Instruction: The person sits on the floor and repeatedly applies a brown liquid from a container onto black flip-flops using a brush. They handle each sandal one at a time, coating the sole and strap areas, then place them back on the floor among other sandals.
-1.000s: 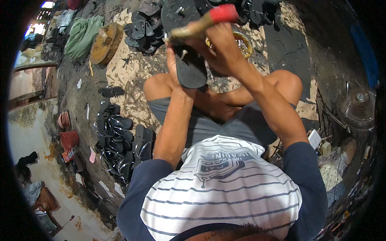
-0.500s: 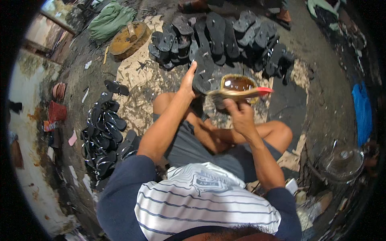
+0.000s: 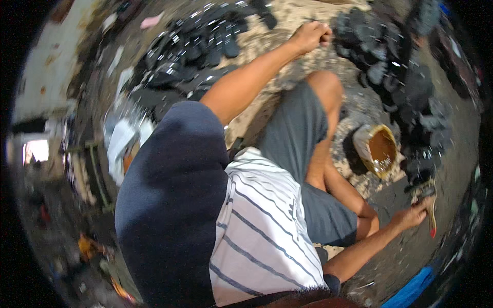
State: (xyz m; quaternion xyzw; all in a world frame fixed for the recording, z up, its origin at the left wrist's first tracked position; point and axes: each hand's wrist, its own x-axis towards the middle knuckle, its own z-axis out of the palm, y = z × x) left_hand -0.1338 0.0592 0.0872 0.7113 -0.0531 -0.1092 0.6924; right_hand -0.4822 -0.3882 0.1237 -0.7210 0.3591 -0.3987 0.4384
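Observation:
My right hand (image 3: 413, 215) is wrapped round a paintbrush (image 3: 431, 210) with a red-tipped handle. Its bristle end lies close to the row of dark flip-flop soles (image 3: 411, 97) on the right. Out at the top, my left hand (image 3: 310, 37) has its fingers curled; what they hold, if anything, is blurred and hidden. Between my legs and the soles stands a tub (image 3: 361, 141) with a yellowish, crusted rim and amber-brown liquid inside.
A heap of shiny black flip-flops (image 3: 197, 41) lies at the upper left, close to my left arm. Stained cardboard (image 3: 287, 10) covers part of the floor. A clear plastic bag (image 3: 120, 136) sits beside my left shoulder, and a blue sheet (image 3: 411, 290) at the lower right.
The view has swung round to the left. My left hand no longer supports the dark sole and has reached out toward the flip-flop heap. The brush, still in my right hand, has moved away from that sole.

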